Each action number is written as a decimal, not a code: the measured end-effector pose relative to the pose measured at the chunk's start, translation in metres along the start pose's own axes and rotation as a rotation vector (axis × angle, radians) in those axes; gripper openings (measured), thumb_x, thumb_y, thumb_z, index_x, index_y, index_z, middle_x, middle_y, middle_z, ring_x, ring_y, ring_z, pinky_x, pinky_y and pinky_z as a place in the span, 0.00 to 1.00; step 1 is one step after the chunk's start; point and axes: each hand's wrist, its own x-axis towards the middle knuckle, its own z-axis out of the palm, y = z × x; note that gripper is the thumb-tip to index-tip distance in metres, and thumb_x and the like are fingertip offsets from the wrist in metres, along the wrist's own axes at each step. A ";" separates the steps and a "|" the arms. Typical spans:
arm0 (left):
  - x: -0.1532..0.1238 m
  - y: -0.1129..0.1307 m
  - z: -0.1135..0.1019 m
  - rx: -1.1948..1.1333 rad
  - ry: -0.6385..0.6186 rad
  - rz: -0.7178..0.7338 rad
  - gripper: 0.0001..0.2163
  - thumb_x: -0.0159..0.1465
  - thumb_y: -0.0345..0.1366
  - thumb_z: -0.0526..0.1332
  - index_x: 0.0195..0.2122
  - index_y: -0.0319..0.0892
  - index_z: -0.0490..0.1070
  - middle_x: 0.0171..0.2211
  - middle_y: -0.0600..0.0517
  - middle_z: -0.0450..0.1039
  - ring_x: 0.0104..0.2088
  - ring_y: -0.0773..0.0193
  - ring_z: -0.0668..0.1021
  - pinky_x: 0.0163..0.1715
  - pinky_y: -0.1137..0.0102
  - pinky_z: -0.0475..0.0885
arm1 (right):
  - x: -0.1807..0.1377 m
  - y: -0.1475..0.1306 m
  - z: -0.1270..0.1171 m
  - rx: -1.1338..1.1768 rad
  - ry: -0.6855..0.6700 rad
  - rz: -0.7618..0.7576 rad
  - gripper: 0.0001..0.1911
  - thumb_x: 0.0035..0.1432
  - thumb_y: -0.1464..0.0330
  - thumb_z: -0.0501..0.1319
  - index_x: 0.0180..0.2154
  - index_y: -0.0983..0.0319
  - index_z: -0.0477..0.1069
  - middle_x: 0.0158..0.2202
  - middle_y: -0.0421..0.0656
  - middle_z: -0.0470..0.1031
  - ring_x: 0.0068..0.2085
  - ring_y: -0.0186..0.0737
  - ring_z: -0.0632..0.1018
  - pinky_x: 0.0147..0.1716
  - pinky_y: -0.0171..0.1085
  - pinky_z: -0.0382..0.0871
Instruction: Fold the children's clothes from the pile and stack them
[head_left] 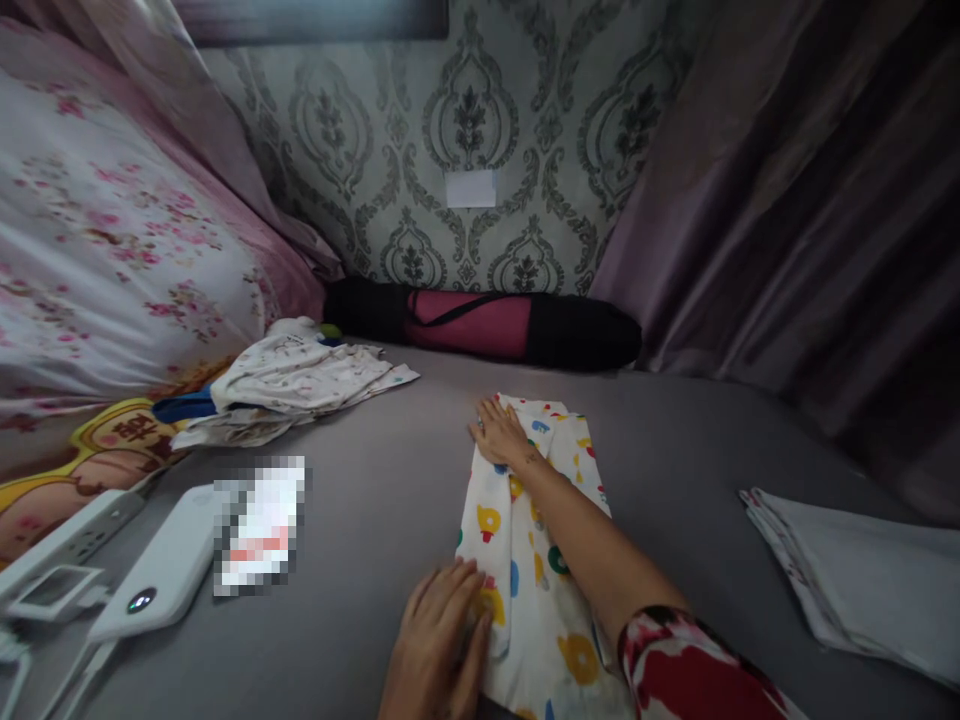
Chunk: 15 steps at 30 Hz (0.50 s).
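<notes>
A white cloth with yellow, blue and green prints (525, 570) lies folded into a long strip on the grey bed sheet (375, 500). My right hand (499, 432) lies flat on its far end, fingers stretched out. My left hand (439, 640) presses flat on the near left edge of the same cloth, fingers together and extended. My right forearm runs along the cloth, with a red and white sleeve at the bottom.
A pile of light clothes (289, 385) lies at the back left. A folded white cloth (862, 575) rests at the right. A white power bank (161, 580) and power strip (67, 540) are at the left. A black and pink roll (487, 325) lies against the wall.
</notes>
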 end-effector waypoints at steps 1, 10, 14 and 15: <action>-0.001 -0.001 0.002 0.036 -0.017 0.029 0.16 0.65 0.36 0.56 0.55 0.45 0.68 0.52 0.45 0.73 0.53 0.56 0.74 0.52 0.58 0.71 | 0.001 0.002 -0.002 0.013 -0.030 -0.005 0.34 0.66 0.56 0.39 0.66 0.69 0.49 0.68 0.49 0.46 0.68 0.45 0.46 0.64 0.47 0.33; 0.013 0.004 -0.013 0.221 -0.228 0.278 0.23 0.66 0.47 0.54 0.62 0.53 0.60 0.63 0.53 0.60 0.61 0.50 0.64 0.56 0.52 0.65 | -0.038 0.022 -0.018 -0.022 0.003 -0.005 0.35 0.66 0.54 0.38 0.67 0.67 0.47 0.69 0.49 0.42 0.68 0.45 0.43 0.64 0.49 0.29; 0.015 0.008 -0.019 0.105 -0.358 0.176 0.21 0.68 0.45 0.51 0.63 0.54 0.58 0.63 0.54 0.59 0.64 0.52 0.60 0.61 0.49 0.56 | -0.047 0.029 -0.009 -0.030 -0.014 0.047 0.33 0.67 0.56 0.39 0.66 0.67 0.47 0.69 0.48 0.44 0.68 0.44 0.44 0.64 0.49 0.31; 0.015 0.009 -0.020 0.046 -0.373 0.125 0.20 0.69 0.45 0.50 0.62 0.54 0.59 0.63 0.54 0.60 0.64 0.53 0.60 0.61 0.48 0.55 | -0.047 0.029 -0.011 -0.010 -0.034 0.048 0.33 0.67 0.56 0.39 0.66 0.67 0.47 0.69 0.47 0.44 0.68 0.43 0.44 0.64 0.49 0.31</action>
